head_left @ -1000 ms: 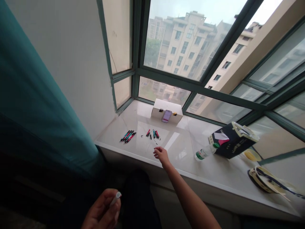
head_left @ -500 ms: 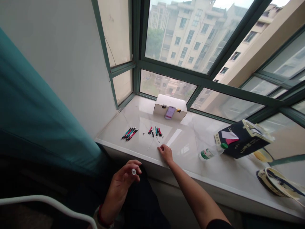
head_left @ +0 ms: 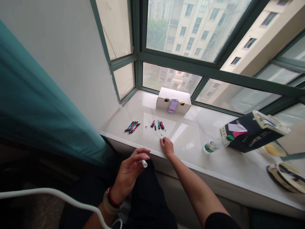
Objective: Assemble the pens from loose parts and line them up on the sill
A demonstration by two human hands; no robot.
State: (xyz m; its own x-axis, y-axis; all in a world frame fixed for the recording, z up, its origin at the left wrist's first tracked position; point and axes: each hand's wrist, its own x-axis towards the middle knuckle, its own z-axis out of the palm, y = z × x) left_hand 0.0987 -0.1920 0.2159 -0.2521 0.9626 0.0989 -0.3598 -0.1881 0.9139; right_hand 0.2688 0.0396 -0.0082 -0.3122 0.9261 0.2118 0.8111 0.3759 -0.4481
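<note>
My left hand (head_left: 132,168), raised in front of the sill's edge, has its fingers closed around a short white tube (head_left: 144,163) whose open end faces me. My right hand (head_left: 167,147) rests on the white sill with its fingers curled together; whatever they hold, if anything, is hidden. Just beyond its fingertips lie loose pen parts: red and blue-green barrels (head_left: 162,125), thin refills (head_left: 158,129) and tiny metallic bits. Farther left, several pens (head_left: 132,127) in red, blue-green and black lie side by side in a slanted row.
A white box (head_left: 175,95) with a purple phone-like item (head_left: 172,106) at its front stands near the window. To the right are a green-capped bottle (head_left: 214,145), a dark carton (head_left: 252,132) and a round container (head_left: 289,178). A teal curtain (head_left: 43,92) hangs at left.
My left hand has moved up and right with the white tube. The right hand stays on the sill near the pen parts. The camera view has shifted slightly.
</note>
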